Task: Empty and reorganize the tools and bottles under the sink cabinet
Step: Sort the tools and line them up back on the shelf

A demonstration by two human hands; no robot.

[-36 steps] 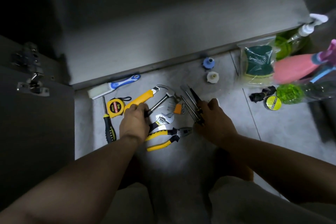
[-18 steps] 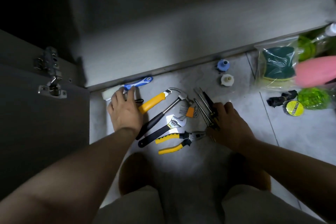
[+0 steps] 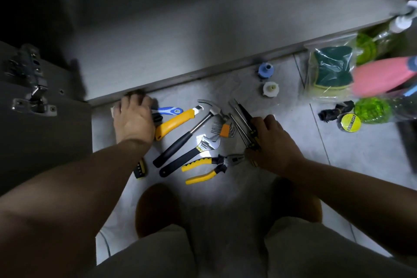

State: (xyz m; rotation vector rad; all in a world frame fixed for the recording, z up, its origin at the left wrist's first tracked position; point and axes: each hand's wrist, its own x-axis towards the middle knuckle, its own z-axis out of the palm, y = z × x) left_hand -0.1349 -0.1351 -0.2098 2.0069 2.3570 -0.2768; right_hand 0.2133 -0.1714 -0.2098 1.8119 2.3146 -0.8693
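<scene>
Step in hand (judged): sorting stage. Tools and bottles are out on the tiled floor in front of the cabinet base; a pink bottle lies with the others at far right.

Left hand: lies over the white end of a blue-handled tool, hard against the cabinet lip. Fingers blurred, so cannot tell whether they close round it.

Right hand: fingers curled round the handles of a screwdriver bundle, shafts pointing toward the cabinet.

Between the hands, lying loose: utility knife, claw hammer, adjustable wrench, pliers, hex key set.

Next move (judged): lift the bundle clear of the hex keys just beside it; the left needs a firm hold first
</scene>
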